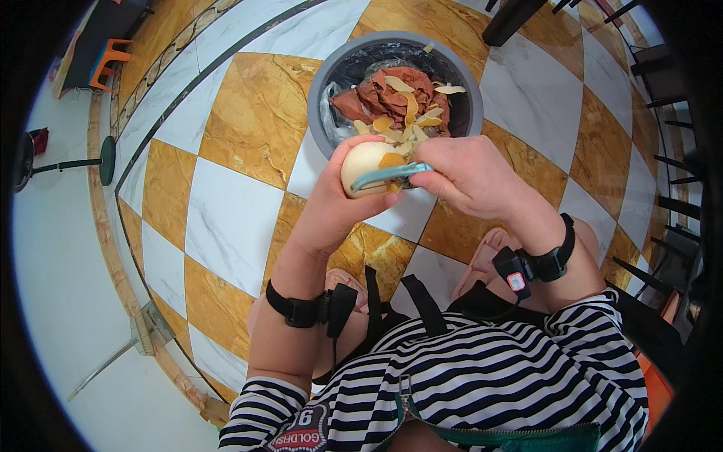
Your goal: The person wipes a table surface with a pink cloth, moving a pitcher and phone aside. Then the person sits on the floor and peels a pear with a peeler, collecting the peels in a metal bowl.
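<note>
My left hand (332, 195) holds a round, pale, mostly peeled fruit or vegetable (361, 164), its thumb below and fingers around the far side. Patches of orange-yellow skin remain on the right side of it. My right hand (471, 175) grips a light blue peeler (390, 174), which lies across the front of the fruit. Both hands are over the near rim of a round grey bin (476, 101) with a black liner. Inside the bin are peel strips (410, 108), crumpled reddish-brown paper (370, 99) and clear plastic. The peeler's blade is mostly hidden.
My sandalled feet (486, 251) stand on the checkered tile floor (234, 209), just short of the bin. A dark furniture leg (511, 25) rises beyond it at the right. An orange stool (107, 62) stands at the far left, and a long-handled tool (107, 364) lies at the lower left.
</note>
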`<move>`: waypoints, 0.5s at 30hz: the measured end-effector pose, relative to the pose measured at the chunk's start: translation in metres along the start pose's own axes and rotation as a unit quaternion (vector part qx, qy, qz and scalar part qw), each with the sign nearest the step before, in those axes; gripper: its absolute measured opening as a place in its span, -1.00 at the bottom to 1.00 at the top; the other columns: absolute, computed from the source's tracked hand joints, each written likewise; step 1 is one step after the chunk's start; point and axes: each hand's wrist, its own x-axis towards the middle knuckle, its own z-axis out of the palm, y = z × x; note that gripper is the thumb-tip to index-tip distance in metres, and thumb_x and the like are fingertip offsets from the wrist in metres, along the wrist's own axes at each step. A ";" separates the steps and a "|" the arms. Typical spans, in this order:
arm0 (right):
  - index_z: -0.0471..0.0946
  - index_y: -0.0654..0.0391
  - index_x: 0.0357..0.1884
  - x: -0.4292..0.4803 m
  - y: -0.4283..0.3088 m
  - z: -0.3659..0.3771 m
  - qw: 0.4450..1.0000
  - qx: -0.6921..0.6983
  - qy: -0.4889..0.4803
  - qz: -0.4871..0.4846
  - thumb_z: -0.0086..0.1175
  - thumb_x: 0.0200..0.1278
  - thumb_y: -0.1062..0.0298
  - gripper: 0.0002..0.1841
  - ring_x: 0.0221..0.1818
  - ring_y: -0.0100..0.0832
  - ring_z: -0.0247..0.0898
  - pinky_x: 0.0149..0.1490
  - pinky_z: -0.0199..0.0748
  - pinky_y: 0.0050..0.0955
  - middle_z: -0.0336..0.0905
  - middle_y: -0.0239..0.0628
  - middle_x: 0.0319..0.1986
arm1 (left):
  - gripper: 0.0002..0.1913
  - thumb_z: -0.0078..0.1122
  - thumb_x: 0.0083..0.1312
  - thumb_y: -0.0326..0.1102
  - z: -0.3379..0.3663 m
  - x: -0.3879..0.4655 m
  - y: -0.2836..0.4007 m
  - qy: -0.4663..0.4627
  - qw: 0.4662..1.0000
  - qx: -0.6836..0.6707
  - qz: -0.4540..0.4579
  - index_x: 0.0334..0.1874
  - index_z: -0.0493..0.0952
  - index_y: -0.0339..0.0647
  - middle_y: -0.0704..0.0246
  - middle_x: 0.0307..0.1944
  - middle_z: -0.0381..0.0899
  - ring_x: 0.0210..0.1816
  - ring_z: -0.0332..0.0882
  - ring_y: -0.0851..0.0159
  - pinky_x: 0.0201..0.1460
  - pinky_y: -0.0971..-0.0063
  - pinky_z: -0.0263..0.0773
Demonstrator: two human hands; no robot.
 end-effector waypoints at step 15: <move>0.45 0.05 -0.30 -0.009 0.010 0.028 0.982 -0.030 0.107 0.152 -0.09 0.47 -0.02 -0.65 -0.35 0.00 0.54 -0.32 0.45 -0.05 0.56 -0.17 -0.46 | -0.33 0.26 0.15 -0.63 0.016 -0.002 -0.004 0.051 0.997 -0.059 0.024 0.33 0.25 -0.22 0.20 0.12 0.51 0.18 0.55 0.15 0.19 0.25 0.54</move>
